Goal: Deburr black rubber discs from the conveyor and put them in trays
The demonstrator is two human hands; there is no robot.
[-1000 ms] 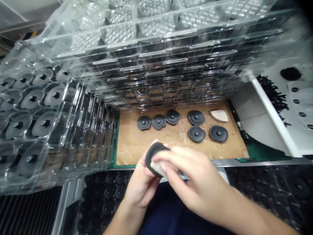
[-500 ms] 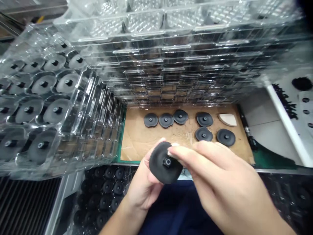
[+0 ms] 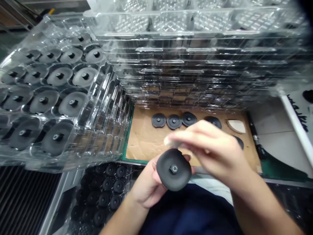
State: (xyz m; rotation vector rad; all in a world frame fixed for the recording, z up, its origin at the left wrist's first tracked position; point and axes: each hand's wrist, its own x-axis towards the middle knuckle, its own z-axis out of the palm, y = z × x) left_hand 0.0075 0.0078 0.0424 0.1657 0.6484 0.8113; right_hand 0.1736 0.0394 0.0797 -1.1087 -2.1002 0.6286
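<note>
Lifting off the black disc [image 3: 177, 181], the right hand [image 3: 212, 147] is blurring, its grip unclear; the left hand [image 3: 149, 191] is gripping the disc, seemingly mid-handling, next needing steadiness.

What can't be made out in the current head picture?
Head view: whether the right hand holds anything; its blurred fingers hide that.
Head view: the underside of the held black disc, turned away over the left hand.
Head view: part of the rightmost disc on the cardboard, behind the right hand.
Head view: the dark round patch, cut off by the right edge.
</note>
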